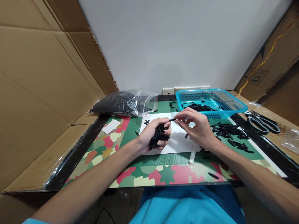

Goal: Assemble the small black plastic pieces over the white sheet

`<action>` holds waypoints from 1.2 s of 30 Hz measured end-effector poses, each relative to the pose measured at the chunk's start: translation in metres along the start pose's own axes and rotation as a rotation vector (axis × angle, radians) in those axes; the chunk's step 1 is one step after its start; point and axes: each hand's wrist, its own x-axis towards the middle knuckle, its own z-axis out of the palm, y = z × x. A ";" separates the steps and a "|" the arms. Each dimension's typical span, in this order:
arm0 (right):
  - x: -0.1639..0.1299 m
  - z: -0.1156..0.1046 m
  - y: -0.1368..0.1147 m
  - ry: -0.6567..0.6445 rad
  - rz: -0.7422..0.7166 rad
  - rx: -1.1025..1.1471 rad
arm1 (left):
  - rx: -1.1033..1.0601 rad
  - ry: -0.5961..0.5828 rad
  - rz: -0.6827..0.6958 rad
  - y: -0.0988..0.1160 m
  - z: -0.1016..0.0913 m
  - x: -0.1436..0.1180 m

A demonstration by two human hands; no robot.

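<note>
The left hand [153, 132] is curled shut around a bunch of small black sticks [158, 137], and it rests on the white sheet [177, 144] in the middle of the table [163, 174]. The right hand [198, 129] pinches 1 black stick [172, 120] between thumb and finger, just beside the top of the bunch. A blue basket [210, 101] with more sticks sits at the back edge, a clear bag [123, 102] lies at the back left corner, loose sticks [229, 132] lie near the right hand, and scissors [263, 121] lie by the right edge.
</note>
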 end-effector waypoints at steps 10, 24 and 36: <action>0.001 -0.001 -0.002 0.003 -0.010 -0.021 | -0.004 -0.004 -0.001 0.001 0.000 0.000; 0.013 -0.042 0.021 0.145 0.107 -0.404 | 0.016 -0.118 -0.148 -0.008 -0.008 0.005; 0.007 -0.014 0.007 -0.372 0.116 0.211 | 0.123 -0.088 -0.211 -0.010 -0.003 0.004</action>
